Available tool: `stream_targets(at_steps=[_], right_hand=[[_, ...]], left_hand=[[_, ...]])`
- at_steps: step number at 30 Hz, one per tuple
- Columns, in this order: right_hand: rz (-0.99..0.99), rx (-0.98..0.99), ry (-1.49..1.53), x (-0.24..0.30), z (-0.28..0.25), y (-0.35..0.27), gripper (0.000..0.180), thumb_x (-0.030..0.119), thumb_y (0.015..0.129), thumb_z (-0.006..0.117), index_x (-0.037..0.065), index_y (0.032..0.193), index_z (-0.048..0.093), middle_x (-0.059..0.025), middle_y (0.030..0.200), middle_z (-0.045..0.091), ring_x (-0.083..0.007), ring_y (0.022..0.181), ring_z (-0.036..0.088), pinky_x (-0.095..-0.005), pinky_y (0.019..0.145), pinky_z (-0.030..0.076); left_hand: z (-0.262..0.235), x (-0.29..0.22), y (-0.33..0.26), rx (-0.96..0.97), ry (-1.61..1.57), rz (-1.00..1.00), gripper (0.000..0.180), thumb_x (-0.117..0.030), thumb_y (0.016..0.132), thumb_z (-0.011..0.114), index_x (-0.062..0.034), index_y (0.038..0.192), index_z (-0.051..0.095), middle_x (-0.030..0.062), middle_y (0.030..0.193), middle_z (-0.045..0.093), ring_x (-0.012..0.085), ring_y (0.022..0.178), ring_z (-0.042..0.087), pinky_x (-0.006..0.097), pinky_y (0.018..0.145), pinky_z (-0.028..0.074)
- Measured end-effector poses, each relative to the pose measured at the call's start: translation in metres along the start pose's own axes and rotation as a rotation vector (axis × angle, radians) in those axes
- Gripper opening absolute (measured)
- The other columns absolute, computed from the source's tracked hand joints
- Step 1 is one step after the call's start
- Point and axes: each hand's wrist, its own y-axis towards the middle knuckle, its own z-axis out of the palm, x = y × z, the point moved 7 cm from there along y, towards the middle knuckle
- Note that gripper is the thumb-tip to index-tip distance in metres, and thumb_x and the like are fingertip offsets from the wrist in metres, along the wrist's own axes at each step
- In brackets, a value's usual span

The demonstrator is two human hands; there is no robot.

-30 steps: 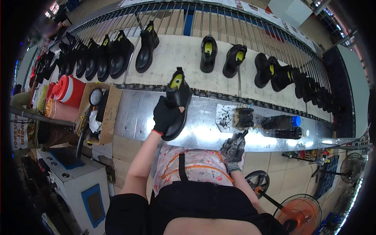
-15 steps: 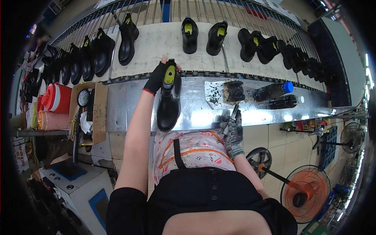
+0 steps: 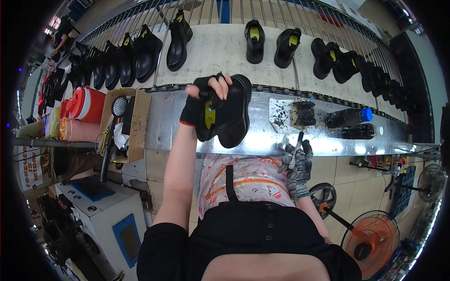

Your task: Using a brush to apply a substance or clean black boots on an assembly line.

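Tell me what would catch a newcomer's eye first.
Probably the glossy black ankle boot with yellow interior, held tilted in the black-gloved left hand over the silvery metal bench. Beyond it, more black boots stand along the pale conveyor surface. At the left, a red plastic jug stands beside a brown cardboard box.

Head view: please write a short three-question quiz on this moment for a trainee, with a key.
1. Which hand holds the black boot?
2. True or false: the blue-capped bottle is inside the cardboard box.
3. The right hand holds: A) a red jug; B) a slim tool; C) a fan.

Key: 1. The left hand. 2. False; it lies on the metal table. 3. B.
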Motion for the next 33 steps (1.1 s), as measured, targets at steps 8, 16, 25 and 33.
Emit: stream_targets(at_steps=[8,16,25,33], right_hand=[[0.065,0.213,-0.107,0.015,0.005,-0.015,0.024,0.01,0.09,0.054,0.002,0.113,0.054,-0.0126,0.095,0.063,-0.0129,0.06,0.058,-0.0239,0.046,0.047],[-0.921,0.742,-1.139,0.123,0.104,-0.067,0.032,0.027,0.079,0.062,0.005,0.102,0.067,-0.0105,0.091,0.067,-0.0237,0.082,0.062,-0.0346,0.072,0.05],[-1.026,0.811,-1.379,0.123,0.117,-0.075,0.048,0.048,0.069,0.065,0.014,0.103,0.069,-0.0095,0.092,0.065,-0.0296,0.085,0.061,-0.0388,0.074,0.049],[-1.108,0.836,-1.37,0.125,0.123,-0.074,0.044,0.047,0.07,0.07,0.019,0.104,0.069,-0.0048,0.094,0.064,-0.0228,0.079,0.061,-0.0338,0.066,0.049]], left_hand=[[0.05,-0.03,-0.007,0.076,-0.148,-0.064,0.08,-0.087,0.063,0.042,-0.0086,0.054,0.052,0.0034,0.061,0.055,0.0203,0.082,0.049,0.04,0.102,0.024],[0.069,-0.029,-0.003,0.141,-0.14,-0.115,0.081,-0.088,0.061,0.041,-0.0083,0.052,0.051,0.0024,0.058,0.054,0.0195,0.075,0.048,0.038,0.1,0.026],[0.072,-0.025,-0.005,0.121,-0.232,-0.129,0.081,-0.088,0.057,0.045,-0.007,0.052,0.05,0.003,0.057,0.052,0.0182,0.073,0.046,0.036,0.094,0.028],[0.072,-0.024,-0.004,0.133,-0.221,-0.129,0.082,-0.089,0.056,0.045,-0.0071,0.052,0.05,0.0028,0.057,0.052,0.0189,0.077,0.046,0.036,0.095,0.027]])
